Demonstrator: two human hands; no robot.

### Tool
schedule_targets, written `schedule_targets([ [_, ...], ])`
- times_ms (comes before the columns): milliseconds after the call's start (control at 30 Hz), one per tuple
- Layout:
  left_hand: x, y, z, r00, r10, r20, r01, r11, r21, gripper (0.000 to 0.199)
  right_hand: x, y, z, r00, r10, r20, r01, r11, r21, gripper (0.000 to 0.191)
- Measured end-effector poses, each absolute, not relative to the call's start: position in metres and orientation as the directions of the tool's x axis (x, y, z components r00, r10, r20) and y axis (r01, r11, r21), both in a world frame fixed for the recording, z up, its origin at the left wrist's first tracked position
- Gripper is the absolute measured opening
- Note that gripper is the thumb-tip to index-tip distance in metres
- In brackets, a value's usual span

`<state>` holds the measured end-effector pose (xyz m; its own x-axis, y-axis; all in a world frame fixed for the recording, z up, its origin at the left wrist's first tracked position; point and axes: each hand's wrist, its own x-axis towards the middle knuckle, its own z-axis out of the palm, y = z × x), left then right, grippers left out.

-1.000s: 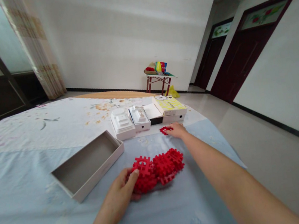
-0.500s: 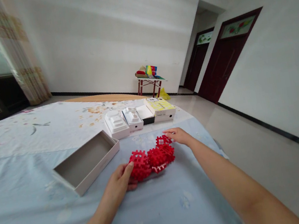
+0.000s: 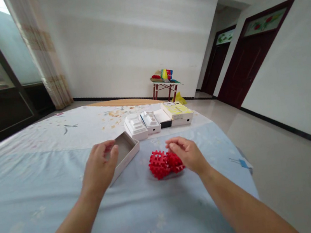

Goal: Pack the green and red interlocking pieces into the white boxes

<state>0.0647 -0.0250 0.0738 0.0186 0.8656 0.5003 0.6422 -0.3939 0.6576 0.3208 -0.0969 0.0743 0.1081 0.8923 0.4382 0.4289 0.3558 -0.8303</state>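
1. The red plastic waffle blocks (image 3: 159,164) are seen gathered in a small heap on the cloth-covered desk (image 3: 131,222), to the right of the open shallow box (image 3: 126,161).
2. The left hand (image 3: 97,169) is held over the near left side of that box. Its fingers are loosely curved, with a clear gap to the thumb, and nothing is seen gripped.
3. The right hand (image 3: 189,155) is poised to the right of the box, at the right end of the heap. Its fingers are half curled, nearly meeting the thumb; whether a block is pinched cannot be told.
4. The blocks are judged to be light and fairly stiff, with little slip expected, since purchase is given by the notched edges.
5. A single block is best taken by opposite edges. If the heap is squeezed as a whole, pieces may be shed, and thin teeth could be bent by hard pressure.
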Motion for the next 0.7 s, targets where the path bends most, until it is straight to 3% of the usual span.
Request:
schedule_targets([
  [67,0.048,-0.017,0.075,0.019,0.852,0.524,0.773,-0.344,0.532,0.051,0.289,-0.115,0.076,-0.126,0.839,0.529,0.493,0.516,-0.700,0.020],
  [167,0.031,-0.008,0.067,-0.006,0.918,0.396,0.889,-0.177,0.422,0.069,0.252,-0.128,0.070,-0.355,0.754,0.553,0.478,0.655,-0.585,0.019],
  [267,0.023,-0.005,0.056,0.026,0.970,0.243,0.923,-0.117,0.366,0.090,0.229,-0.125,0.059,-0.449,0.743,0.497,0.476,0.669,-0.571,0.021],
  [367,0.021,-0.007,0.052,0.087,0.980,0.180,0.939,-0.141,0.315,0.099,0.218,-0.118,0.047,-0.471,0.778,0.416,0.512,0.625,-0.588,0.022],
  [500,0.018,-0.010,0.055,0.116,0.970,0.212,0.953,-0.169,0.252,0.078,0.215,-0.115,0.034,-0.468,0.812,0.349,0.528,0.574,-0.626,0.022],
  [700,0.010,0.000,0.055,0.106,0.988,0.113,0.898,-0.144,0.417,0.058,0.220,-0.118,0.017,-0.497,0.802,0.330,0.518,0.580,-0.628,0.023],
])
